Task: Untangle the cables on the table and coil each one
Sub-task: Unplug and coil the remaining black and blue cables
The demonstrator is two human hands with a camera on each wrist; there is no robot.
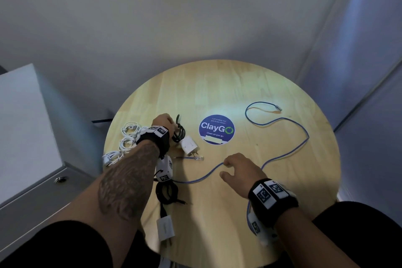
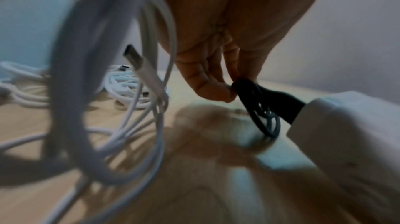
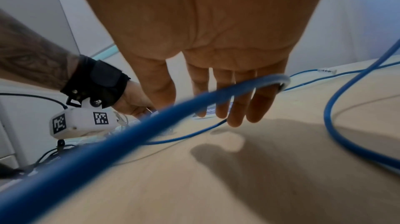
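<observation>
My left hand (image 1: 170,125) pinches a dark coiled cable (image 1: 179,131) at the table's left; in the left wrist view its fingertips (image 2: 225,92) nip the coil (image 2: 255,101), which is plugged into a white charger (image 2: 346,133). A long blue network cable (image 1: 282,152) snakes across the wooden table (image 1: 239,85), with one plug (image 1: 199,158) near the charger (image 1: 188,144) and the other (image 1: 278,107) at the far right. My right hand (image 1: 226,167) hovers over the blue cable's middle with straight fingers (image 3: 233,114), holding nothing. A loop of blue cable (image 3: 151,121) passes close under the wrist.
Several white cable bundles (image 1: 128,137) lie at the left edge, some hanging before the left wrist camera (image 2: 108,90). A black coil (image 1: 167,193) with a second white charger (image 1: 165,228) sits near the front edge. A round blue sticker (image 1: 217,129) marks the centre. A grey cabinet (image 1: 26,137) stands on the left.
</observation>
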